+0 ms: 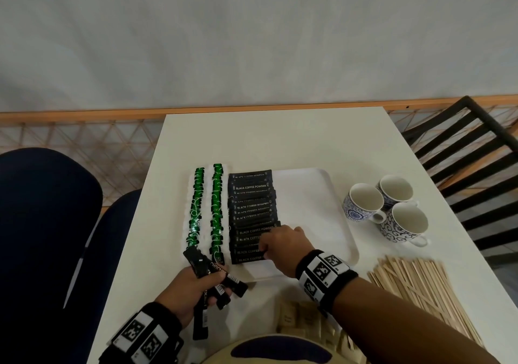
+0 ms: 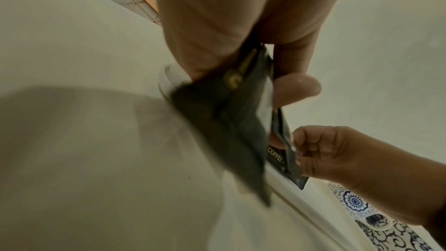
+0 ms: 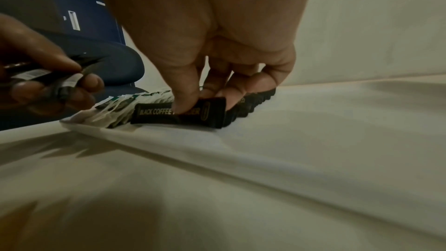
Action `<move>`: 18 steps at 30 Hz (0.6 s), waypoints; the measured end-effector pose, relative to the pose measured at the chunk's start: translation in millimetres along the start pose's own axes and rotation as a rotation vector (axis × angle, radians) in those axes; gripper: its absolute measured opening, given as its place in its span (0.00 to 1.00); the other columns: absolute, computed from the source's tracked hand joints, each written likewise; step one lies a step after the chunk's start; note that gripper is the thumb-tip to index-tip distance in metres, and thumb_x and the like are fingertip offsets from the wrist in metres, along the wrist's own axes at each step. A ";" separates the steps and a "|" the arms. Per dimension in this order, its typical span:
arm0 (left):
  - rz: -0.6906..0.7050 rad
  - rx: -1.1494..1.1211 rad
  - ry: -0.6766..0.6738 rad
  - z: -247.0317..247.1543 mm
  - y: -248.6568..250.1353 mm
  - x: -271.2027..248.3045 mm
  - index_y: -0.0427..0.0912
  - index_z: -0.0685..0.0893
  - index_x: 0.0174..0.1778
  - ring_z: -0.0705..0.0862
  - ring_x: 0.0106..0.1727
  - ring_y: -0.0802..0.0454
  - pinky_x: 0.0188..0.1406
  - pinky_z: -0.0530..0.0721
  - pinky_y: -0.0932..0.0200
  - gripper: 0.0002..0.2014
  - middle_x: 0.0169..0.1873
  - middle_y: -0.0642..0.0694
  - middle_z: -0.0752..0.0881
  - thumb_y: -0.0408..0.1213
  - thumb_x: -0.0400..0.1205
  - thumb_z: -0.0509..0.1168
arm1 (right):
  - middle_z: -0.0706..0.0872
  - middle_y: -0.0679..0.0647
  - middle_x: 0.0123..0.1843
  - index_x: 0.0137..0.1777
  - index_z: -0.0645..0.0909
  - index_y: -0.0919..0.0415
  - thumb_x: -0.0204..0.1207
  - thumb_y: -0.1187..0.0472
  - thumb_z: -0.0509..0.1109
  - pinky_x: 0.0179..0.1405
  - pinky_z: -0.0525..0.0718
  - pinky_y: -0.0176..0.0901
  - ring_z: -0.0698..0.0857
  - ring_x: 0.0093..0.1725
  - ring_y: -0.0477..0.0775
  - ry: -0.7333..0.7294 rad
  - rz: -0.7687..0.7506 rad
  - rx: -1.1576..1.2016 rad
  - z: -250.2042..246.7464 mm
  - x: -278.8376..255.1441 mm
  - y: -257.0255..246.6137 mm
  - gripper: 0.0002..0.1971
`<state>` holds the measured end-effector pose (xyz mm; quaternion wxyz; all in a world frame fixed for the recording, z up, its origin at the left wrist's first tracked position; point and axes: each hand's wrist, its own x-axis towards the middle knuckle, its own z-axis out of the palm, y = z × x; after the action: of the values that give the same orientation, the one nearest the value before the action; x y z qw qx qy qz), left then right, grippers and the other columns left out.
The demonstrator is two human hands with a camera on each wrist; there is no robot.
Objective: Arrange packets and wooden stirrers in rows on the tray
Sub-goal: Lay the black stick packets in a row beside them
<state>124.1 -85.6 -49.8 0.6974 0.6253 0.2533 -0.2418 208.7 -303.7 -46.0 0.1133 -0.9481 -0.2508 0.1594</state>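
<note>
**Setting a coffee packet at the near end of the black row**

The right hand [image 3: 207, 49] is pinching the nearest black coffee packet [image 3: 179, 113] at the centre of the right wrist view, thumb and fingertips [image 3: 185, 102] curled onto its top edge and drawn close together. The packet is lying at the lower end of the black row [image 1: 252, 215] on the white tray [image 1: 316, 195], mid-frame in the head view, right of two green packet rows [image 1: 207, 209]. It is probably light, thin and slick, bending easily, so gripping the short edges or mid-span should be keeping it flat. The left hand [image 1: 187, 288], at lower left of the head view, is clutching a fan of black packets [image 1: 213, 276], fingers wrapped round them. The wooden stirrers [image 1: 420, 288] are lying heaped at lower right, off the tray.
</note>
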 end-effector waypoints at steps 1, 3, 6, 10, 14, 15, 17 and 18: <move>0.002 -0.002 0.003 0.2 0.4 -0.7 0.28 0.84 0.54 0.81 0.44 0.35 0.20 0.78 0.64 0.08 0.45 0.21 0.86 0.26 0.82 0.64 | 0.82 0.47 0.57 0.56 0.79 0.46 0.80 0.55 0.66 0.60 0.72 0.52 0.79 0.58 0.53 0.008 -0.007 -0.011 1.2 0.7 -0.2 0.07; 0.004 -0.008 0.007 0.1 1.1 -1.5 0.28 0.84 0.53 0.85 0.39 0.38 0.19 0.77 0.64 0.07 0.41 0.23 0.87 0.24 0.82 0.63 | 0.80 0.48 0.58 0.57 0.79 0.46 0.80 0.55 0.65 0.59 0.71 0.52 0.78 0.59 0.54 0.022 -0.008 -0.024 3.0 1.3 -0.1 0.08; 0.004 -0.021 0.013 0.6 1.9 -1.2 0.28 0.83 0.53 0.88 0.34 0.43 0.18 0.77 0.64 0.07 0.40 0.24 0.88 0.23 0.82 0.62 | 0.79 0.49 0.59 0.59 0.78 0.46 0.80 0.55 0.65 0.58 0.70 0.52 0.77 0.60 0.55 0.039 -0.005 -0.031 4.8 1.6 -0.8 0.09; 0.007 -0.038 0.015 3.3 3.5 -1.9 0.27 0.83 0.53 0.88 0.34 0.44 0.18 0.77 0.65 0.07 0.39 0.25 0.88 0.23 0.82 0.62 | 0.79 0.50 0.59 0.59 0.77 0.47 0.80 0.54 0.64 0.59 0.71 0.51 0.76 0.60 0.56 0.065 -0.008 -0.042 6.5 0.7 -2.9 0.09; 0.010 -0.029 0.006 6.7 6.9 -2.0 0.22 0.83 0.51 0.89 0.35 0.44 0.18 0.76 0.66 0.07 0.40 0.26 0.89 0.21 0.81 0.63 | 0.77 0.50 0.58 0.57 0.75 0.49 0.78 0.53 0.65 0.59 0.72 0.51 0.74 0.59 0.56 0.113 -0.007 -0.021 5.6 -2.0 -7.6 0.09; 0.006 -0.034 0.007 7.8 7.9 -1.8 0.22 0.83 0.51 0.90 0.35 0.45 0.18 0.76 0.66 0.07 0.40 0.27 0.89 0.21 0.80 0.64 | 0.78 0.50 0.57 0.56 0.76 0.49 0.78 0.52 0.65 0.60 0.74 0.51 0.74 0.58 0.55 0.131 -0.006 0.012 3.4 -2.4 -10.0 0.09; 0.005 -0.039 0.006 8.8 9.2 -1.7 0.24 0.84 0.51 0.91 0.39 0.45 0.18 0.75 0.67 0.07 0.43 0.28 0.90 0.21 0.79 0.65 | 0.80 0.49 0.54 0.53 0.79 0.51 0.79 0.48 0.64 0.58 0.77 0.51 0.77 0.55 0.53 0.136 -0.018 0.135 -3.0 -3.3 -16.7 0.10; 0.008 -0.038 0.003 9.6 9.9 -1.7 0.26 0.84 0.52 0.91 0.40 0.45 0.18 0.74 0.67 0.07 0.44 0.28 0.90 0.22 0.79 0.66 | 0.83 0.49 0.51 0.51 0.81 0.52 0.79 0.46 0.65 0.56 0.79 0.49 0.79 0.53 0.52 0.105 -0.034 0.231 -6.6 -3.8 -20.4 0.11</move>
<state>129.7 -94.1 -40.4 0.7098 0.6133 0.2563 -0.2332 199.0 -289.2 -33.0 0.2374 -0.9313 -0.2407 0.1352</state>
